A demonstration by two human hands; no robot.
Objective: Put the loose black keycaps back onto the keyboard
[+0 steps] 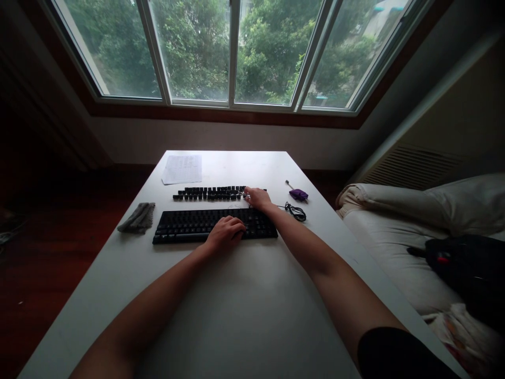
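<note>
A black keyboard (189, 225) lies across the white table. My left hand (225, 231) rests on its right half near the front edge, fingers curled together over the keys; the fingertips are partly hidden. Beyond the keyboard, loose black keycaps (209, 193) are lined up in rows. My right hand (258, 198) reaches over the keyboard to the right end of these rows, its fingers closed at the keycaps. Something thin and shiny shows by the right fingertips, too small to name.
A grey cloth (138, 217) lies left of the keyboard and a printed paper sheet (182, 169) at the far left of the white table (244, 316). To the right are a coiled black cable (295, 212) and a purple item (299, 195) beside a thin stick. A couch (379, 242) flanks the table.
</note>
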